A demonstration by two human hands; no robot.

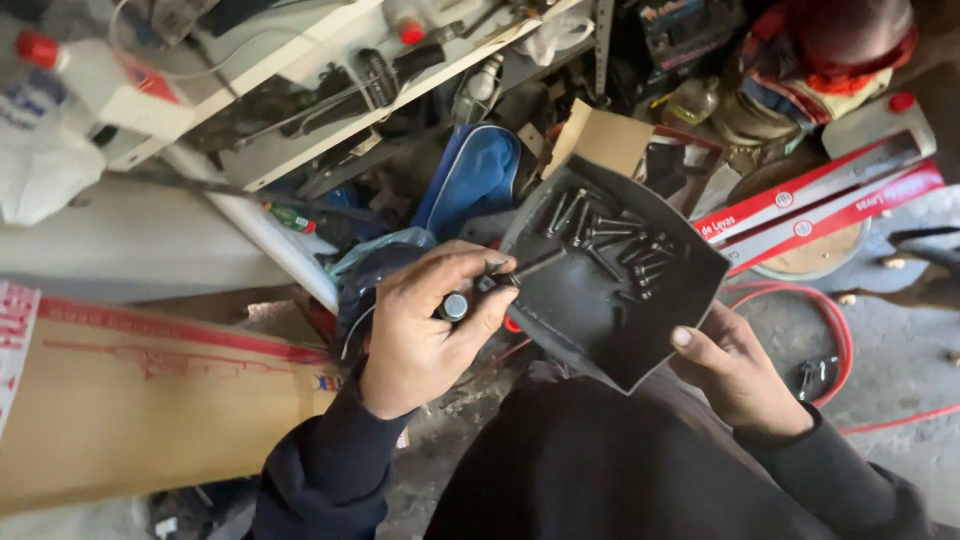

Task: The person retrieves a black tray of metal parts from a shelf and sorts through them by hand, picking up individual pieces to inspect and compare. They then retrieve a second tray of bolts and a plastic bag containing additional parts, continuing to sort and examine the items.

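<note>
At frame centre, my left hand (425,335) grips a bolt (500,280) by its head end, shank tip resting on the dark metal tray (600,310). My right hand (735,370) clasps the tray's lower right edge from beneath. More bolts (610,240) lie in the tray's upper part.

Dark grey tray (590,310), black bolts (610,240), blue bag (470,175), red hose (820,320).
</note>
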